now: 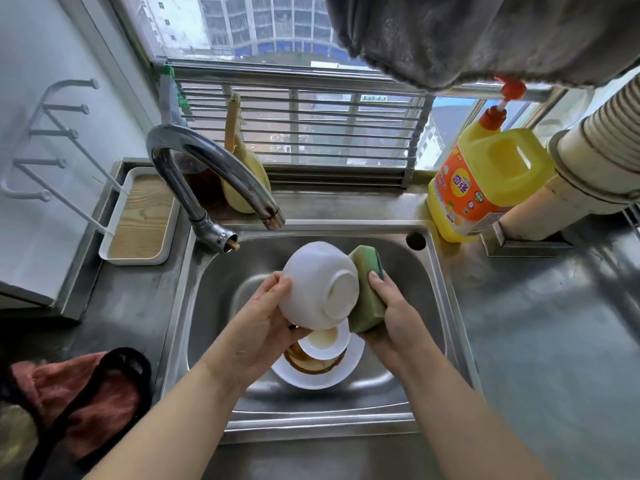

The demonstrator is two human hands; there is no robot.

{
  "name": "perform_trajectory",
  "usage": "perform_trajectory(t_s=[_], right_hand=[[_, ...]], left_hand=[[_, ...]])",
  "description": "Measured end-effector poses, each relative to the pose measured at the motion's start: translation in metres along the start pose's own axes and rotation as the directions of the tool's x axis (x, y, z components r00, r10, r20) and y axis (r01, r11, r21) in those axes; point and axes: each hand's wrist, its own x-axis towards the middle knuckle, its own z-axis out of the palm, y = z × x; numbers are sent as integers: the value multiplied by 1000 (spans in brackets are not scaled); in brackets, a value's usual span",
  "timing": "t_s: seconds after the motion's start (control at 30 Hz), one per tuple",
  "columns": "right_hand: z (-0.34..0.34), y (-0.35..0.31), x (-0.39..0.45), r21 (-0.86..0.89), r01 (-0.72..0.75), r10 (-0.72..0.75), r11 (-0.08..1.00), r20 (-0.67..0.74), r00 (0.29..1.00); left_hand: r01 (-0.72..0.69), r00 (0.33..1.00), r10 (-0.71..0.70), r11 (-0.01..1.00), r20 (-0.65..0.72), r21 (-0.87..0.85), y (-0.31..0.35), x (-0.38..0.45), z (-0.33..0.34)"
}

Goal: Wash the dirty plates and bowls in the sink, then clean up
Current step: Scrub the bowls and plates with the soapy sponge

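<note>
Where the frame cuts off at lower left, a reddish cloth (pixel 86 403) with a black strap lies on the counter, only partly in view, and what it is cannot be told for certain. Above it, at middle left, a white tray (pixel 136 216) with a wood-grain floor sits beside the curved tap (pixel 207 174), whose spout ends over the back of the sink (pixel 446 306). Behind the tap a yellowish bottle (pixel 244 181) is half hidden, and its label cannot be read. Near the centre, the left hand (pixel 263 327) grips a white bowl (pixel 320 285) turned bottom-up over the sink, thumb on its near left side, the other fingers hidden underneath. The bowl's outside looks clean and white, with a round foot ring facing the camera; its inside cannot be seen. Below it, in the sink, a small white dish (pixel 323 341) with brown smears rests on a larger white plate (pixel 318 368) carrying brown residue, both partly covered by the bowl and the left hand. Just right of the bowl, the right hand (pixel 398 306) holds a green and yellow sponge (pixel 367 292) with fingers curled round it, pressing it against the bowl's side. At upper right a yellow soap jug (pixel 485 181) with an orange label stands on the counter, and a grey cloth (pixel 485 36) hangs across the top of the frame.
</note>
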Motion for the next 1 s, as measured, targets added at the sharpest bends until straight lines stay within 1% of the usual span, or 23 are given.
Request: perform_trajectory(t_s=[0.13, 0.2, 0.23, 0.27, 0.3, 0.33, 0.37, 0.4, 0.43, 0.47, 0.53, 0.57, 0.6, 0.63, 0.7, 0.73, 0.77, 0.8, 0.83, 0.87, 0.9, 0.97, 1.0], right_hand=[[1, -4, -10, -226, 120, -124, 967, -6, 992], [2, -8, -18, -395, 259, -254, 882, 65, 965], [3, -7, -22, -519, 360, -346, 775, 127, 930], [6, -5, -25, -667, 467, -447, 580, 219, 867], [10, -3, -28, -790, 523, -494, 320, 331, 804], [16, -1, -29, -839, 540, -504, 66, 439, 744], [21, -1, -25, -847, 524, -496, -86, 493, 715], [26, -6, -19, -860, 496, -491, -117, 485, 724], [29, -15, -13, -886, 463, -487, -33, 419, 767], [29, -26, -2, -899, 410, -460, 150, 304, 834], [24, -46, 17, -796, 205, -239, 570, 79, 968], [20, -48, 18, -739, 86, -110, 669, 16, 994], [15, -45, 15, -708, 37, -58, 705, -5, 998], [11, -40, 8, -688, 50, -83, 724, -15, 996], [13, -35, -10, -630, 246, -289, 737, 35, 957], [16, -36, -19, -666, 363, -395, 651, 111, 912], [22, -39, -26, -760, 444, -466, 474, 212, 859], [30, -40, -28, -839, 481, -489, 255, 317, 813], [37, -42, -25, -873, 480, -465, 93, 388, 796], [42, -44, -20, -887, 457, -421, 56, 394, 817], [43, -47, -12, -897, 423, -380, 130, 349, 857], [38, -55, 2, -839, 274, -269, 470, 159, 950], [30, -55, 7, -753, 156, -179, 639, 52, 983]], left_hand=[[16, 999, -19, 990, 27, 138, 7, 6, 1], [12, 1000, -15, 976, 12, 217, 10, 11, -1], [1, 1000, -2, 970, 4, 243, 10, 13, -2], [-22, 1000, 22, 961, 4, 275, 9, 14, -3], [-55, 998, 53, 950, 16, 307, 7, 15, -2], [-95, 995, 88, 938, 36, 334, 4, 14, -2], [-130, 991, 118, 930, 57, 343, 1, 13, -1], [-159, 987, 141, 922, 77, 352, -3, 11, 0], [-177, 984, 154, 912, 91, 371, -4, 9, 1], [-193, 981, 166, 897, 103, 397, -5, 7, 3], [-220, 975, 184, 884, 126, 413, -2, 1, 5], [-232, 972, 193, 884, 135, 405, 0, -1, 6], [-243, 968, 198, 886, 151, 395, 3, -2, 4], [-245, 967, 197, 892, 160, 381, 6, -3, 3], [-244, 967, 199, 895, 156, 373, 11, -3, -1], [-243, 968, 196, 887, 157, 392, 11, -2, -3], [-242, 968, 191, 879, 162, 412, 10, -2, -2], [-243, 967, 185, 873, 173, 424, 8, -2, -2], [-236, 969, 176, 876, 176, 421, 6, -2, 0], [-230, 970, 173, 880, 171, 416, 4, -1, 2], [-224, 972, 172, 881, 159, 416, 2, -1, 3], [-217, 975, 173, 875, 139, 433, 1, 0, 4], [-216, 975, 173, 874, 136, 436, 0, 0, 3]])
